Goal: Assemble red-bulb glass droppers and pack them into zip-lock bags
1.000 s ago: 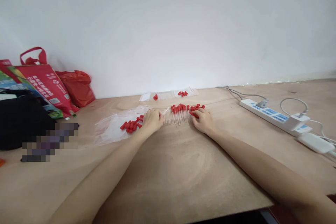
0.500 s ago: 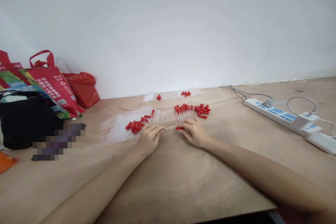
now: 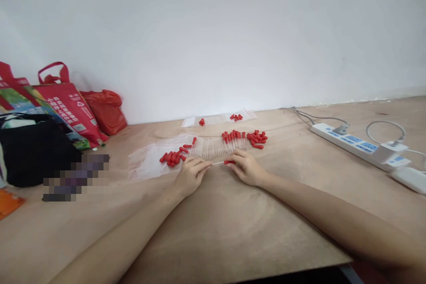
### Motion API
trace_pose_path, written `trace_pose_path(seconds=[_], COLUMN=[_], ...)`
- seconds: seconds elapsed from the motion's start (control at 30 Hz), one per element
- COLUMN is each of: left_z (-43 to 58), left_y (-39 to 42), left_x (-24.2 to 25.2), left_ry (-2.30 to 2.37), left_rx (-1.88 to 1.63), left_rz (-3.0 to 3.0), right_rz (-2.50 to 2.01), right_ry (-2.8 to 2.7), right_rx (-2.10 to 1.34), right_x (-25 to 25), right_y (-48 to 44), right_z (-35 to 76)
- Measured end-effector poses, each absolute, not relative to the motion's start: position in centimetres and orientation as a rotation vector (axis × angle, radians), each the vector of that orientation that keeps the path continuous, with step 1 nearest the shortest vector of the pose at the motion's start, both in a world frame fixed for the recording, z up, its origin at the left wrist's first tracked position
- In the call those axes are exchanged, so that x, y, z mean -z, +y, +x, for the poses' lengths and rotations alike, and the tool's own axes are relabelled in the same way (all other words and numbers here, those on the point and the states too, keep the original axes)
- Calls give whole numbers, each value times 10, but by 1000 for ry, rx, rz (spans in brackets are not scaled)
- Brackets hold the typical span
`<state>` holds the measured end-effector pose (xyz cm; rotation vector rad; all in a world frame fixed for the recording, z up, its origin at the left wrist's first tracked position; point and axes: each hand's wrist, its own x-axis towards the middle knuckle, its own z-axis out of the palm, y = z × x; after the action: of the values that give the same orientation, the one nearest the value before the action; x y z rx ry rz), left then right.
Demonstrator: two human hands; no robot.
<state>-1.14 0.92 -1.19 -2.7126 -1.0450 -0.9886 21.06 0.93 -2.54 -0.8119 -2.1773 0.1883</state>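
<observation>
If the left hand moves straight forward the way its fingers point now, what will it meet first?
Probably the row of clear tubes lying just beyond the left hand, which pinches one end of a single tube. Depth is hard to judge from this one view.

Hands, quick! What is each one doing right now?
Left hand: closed, pinching one end of a thin clear tube.
Right hand: closed, pinching the red cap on its other end.

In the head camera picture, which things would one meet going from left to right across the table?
Black bag, red plastic bag, clear plastic bag, left hand, clear tube, right hand, power strip.
</observation>
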Motion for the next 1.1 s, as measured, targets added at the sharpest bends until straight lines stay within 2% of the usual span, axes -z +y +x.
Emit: trace_pose_path(seconds=[0.43, 1.1], left_z=[-10, -8], left_y=[10, 6], left_x=[15, 15], left_ry=[-909, -879], left_rx=[1023, 998], left_rz=[-2762, -2758], right_rz=[-660, -641], right_ry=[-2167, -2206], right_rx=[-306, -246], right_x=[25, 25], right_y=[10, 8], right_z=[212, 214])
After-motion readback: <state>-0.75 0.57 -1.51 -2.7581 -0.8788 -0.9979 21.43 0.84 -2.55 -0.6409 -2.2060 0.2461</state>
